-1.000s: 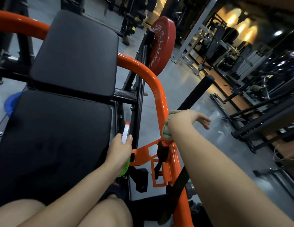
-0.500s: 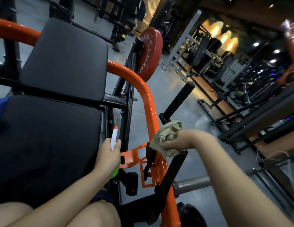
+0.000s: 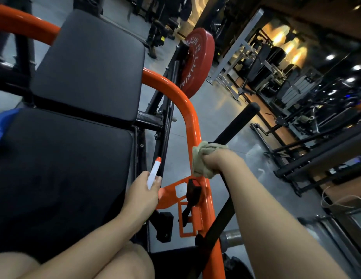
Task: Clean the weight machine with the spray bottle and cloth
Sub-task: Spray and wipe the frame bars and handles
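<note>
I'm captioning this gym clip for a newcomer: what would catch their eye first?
The bright orange curved frame tube sweeps through the centre; at its right edge the right hand grips a crumpled beige cloth. Left of it the left hand holds a white, orange-tipped spray bottle, and a red weight plate stands behind.

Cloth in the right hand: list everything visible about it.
The cloth is pale beige-green, soft and towel-like, bunched into a crumpled wad with folds showing. The right hand grips it, fingers curled round it, and holds it wrapped on the black handle bar, partway along the bar. Fabric bulges out above and below the hand. Its left edge overlaps the orange frame tube in view; whether they touch cannot be told. No stains or wet patches are discernible.
</note>
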Demonstrator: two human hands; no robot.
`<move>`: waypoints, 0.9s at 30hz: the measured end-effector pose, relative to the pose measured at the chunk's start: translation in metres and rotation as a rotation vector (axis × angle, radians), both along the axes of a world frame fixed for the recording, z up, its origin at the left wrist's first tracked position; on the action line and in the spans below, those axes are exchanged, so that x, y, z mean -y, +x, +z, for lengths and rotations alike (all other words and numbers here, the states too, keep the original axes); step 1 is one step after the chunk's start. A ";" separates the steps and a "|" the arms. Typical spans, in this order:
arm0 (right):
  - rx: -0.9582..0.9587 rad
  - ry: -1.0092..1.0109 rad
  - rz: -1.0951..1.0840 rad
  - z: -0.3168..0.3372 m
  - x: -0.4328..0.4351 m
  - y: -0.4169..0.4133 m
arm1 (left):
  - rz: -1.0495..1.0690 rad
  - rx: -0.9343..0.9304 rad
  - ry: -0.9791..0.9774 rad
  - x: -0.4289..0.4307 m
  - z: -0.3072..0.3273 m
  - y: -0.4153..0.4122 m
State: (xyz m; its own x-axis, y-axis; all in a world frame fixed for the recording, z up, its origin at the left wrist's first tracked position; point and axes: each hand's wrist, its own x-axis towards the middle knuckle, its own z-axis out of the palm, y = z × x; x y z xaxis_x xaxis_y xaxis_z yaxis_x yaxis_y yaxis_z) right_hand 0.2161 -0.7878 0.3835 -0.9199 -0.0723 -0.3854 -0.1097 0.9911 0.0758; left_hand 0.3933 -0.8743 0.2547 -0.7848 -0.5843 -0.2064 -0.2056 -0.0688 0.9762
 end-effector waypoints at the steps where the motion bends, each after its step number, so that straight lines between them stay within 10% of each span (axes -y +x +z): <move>1: 0.051 0.020 -0.001 0.003 0.004 -0.004 | 0.000 0.011 -0.001 -0.002 -0.001 0.000; 8: 0.245 0.039 -0.143 0.043 0.012 0.002 | 0.047 0.014 -0.018 -0.004 -0.010 -0.008; 16: -0.140 -0.111 -0.050 -0.004 -0.018 0.009 | 0.068 -0.058 -0.096 -0.002 -0.020 -0.009; 22: -0.103 0.116 -0.004 0.003 -0.009 0.017 | -0.274 -0.247 -0.522 -0.004 -0.032 -0.003; 27: -0.063 -0.009 0.032 0.007 -0.010 0.013 | -0.286 -0.297 -0.418 -0.005 -0.028 -0.004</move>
